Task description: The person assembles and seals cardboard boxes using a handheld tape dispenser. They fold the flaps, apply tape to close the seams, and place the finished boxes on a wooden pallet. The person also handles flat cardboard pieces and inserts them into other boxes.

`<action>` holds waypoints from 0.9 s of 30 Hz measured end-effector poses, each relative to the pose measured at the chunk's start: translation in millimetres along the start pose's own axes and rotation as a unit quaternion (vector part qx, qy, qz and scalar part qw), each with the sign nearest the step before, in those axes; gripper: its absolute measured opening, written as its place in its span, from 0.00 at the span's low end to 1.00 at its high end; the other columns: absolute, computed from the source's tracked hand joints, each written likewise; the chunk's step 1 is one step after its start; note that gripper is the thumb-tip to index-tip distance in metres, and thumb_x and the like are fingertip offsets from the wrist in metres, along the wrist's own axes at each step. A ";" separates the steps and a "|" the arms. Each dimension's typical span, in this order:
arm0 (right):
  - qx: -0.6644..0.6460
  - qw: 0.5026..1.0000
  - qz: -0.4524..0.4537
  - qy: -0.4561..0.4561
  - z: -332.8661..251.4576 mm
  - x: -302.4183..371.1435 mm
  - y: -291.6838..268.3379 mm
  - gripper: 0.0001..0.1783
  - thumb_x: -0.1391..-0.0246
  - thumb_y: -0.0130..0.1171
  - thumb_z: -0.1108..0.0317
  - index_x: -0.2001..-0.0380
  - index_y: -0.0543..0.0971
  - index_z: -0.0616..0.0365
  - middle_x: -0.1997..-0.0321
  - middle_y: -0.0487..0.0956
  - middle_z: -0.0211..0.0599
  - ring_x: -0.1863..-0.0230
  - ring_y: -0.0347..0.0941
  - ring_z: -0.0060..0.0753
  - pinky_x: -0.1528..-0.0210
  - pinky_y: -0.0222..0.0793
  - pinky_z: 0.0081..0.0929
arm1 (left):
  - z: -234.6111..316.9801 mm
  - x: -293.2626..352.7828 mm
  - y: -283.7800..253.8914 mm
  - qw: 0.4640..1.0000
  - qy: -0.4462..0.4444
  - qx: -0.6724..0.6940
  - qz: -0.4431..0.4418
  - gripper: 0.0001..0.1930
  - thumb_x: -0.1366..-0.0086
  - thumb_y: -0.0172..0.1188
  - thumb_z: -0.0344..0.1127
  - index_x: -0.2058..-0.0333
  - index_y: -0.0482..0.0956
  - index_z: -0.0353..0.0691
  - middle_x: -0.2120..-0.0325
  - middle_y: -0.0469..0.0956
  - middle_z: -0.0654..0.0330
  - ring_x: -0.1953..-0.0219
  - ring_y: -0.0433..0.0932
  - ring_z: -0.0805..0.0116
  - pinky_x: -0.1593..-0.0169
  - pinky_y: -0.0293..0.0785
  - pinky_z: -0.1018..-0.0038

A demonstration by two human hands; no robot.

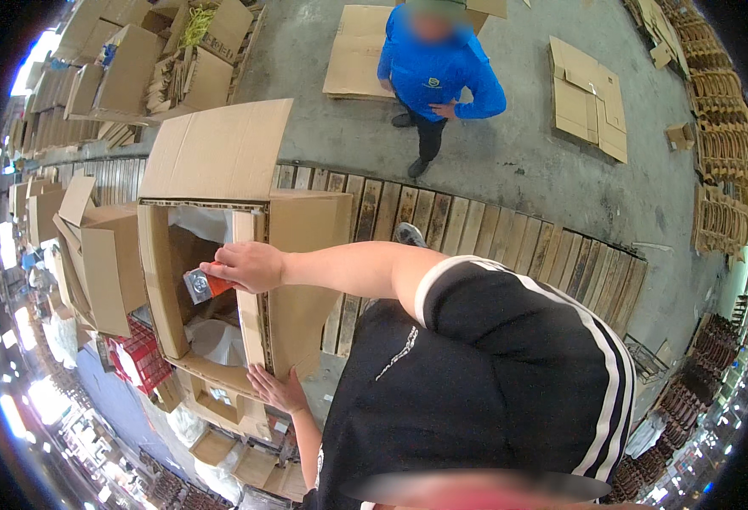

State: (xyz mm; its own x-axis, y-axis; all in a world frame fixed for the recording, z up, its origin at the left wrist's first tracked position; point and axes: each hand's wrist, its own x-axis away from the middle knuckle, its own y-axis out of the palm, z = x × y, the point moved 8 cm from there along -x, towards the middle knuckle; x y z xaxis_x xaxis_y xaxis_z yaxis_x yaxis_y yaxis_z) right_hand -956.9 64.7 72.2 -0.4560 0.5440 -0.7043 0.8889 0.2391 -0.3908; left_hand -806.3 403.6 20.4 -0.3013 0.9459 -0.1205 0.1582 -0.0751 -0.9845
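A tall open cardboard carton [308, 263] stands in front of me, with one flap raised at its far side. Over its opening my right hand [251, 267] is closed on a small orange-and-grey pack [207, 286], whose exact kind I cannot make out. Clear plastic lining [218, 342] shows inside the carton, and the bottom is in shadow. My left hand [277, 389] lies on the carton's near corner, fingers stretched out against the cardboard.
A slatted wooden platform [467, 228] runs beside the carton. Beyond it stands a person in a blue jacket [438, 72]. Flattened cardboard [589, 98] lies on the concrete floor. More open cartons [106, 255] and a red patterned box [138, 355] crowd the left.
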 end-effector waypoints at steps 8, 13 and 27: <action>0.000 1.000 -0.013 0.007 1.1 -0.3 2.2 0.47 0.51 0.77 0.63 0.28 0.68 0.52 0.53 0.75 0.40 0.55 0.78 0.47 0.55 0.79 0.43 | 3.5 -1.5 -4.0 0.999 0.013 0.004 0.038 0.57 0.36 0.60 0.77 0.22 0.59 0.40 0.23 0.63 0.47 0.22 0.61 0.40 0.22 0.60 0.46; -0.003 1.000 0.001 -0.001 -1.3 -1.5 -4.0 0.48 0.51 0.77 0.65 0.27 0.67 0.52 0.53 0.76 0.40 0.55 0.78 0.47 0.54 0.79 0.42 | 5.6 -1.2 -8.9 1.000 0.007 0.005 0.021 0.54 0.33 0.64 0.70 0.21 0.57 0.41 0.21 0.59 0.50 0.20 0.58 0.41 0.21 0.58 0.46; 0.013 1.000 -0.005 0.001 -1.6 1.1 -6.6 0.47 0.44 0.72 0.66 0.24 0.63 0.53 0.51 0.77 0.45 0.54 0.79 0.52 0.51 0.80 0.45 | -0.2 7.0 4.1 0.999 -0.032 0.030 0.003 0.59 0.50 0.80 0.52 0.22 0.60 0.42 0.22 0.62 0.51 0.21 0.58 0.38 0.22 0.59 0.44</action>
State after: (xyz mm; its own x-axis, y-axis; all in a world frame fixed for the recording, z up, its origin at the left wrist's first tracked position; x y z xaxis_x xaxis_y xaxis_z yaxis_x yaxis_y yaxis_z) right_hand -963.2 65.0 75.0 -0.4640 0.5433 -0.6997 0.8832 0.2224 -0.4130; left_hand -807.5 410.0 15.5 -0.3602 0.9233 -0.1331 0.1038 -0.1021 -0.9893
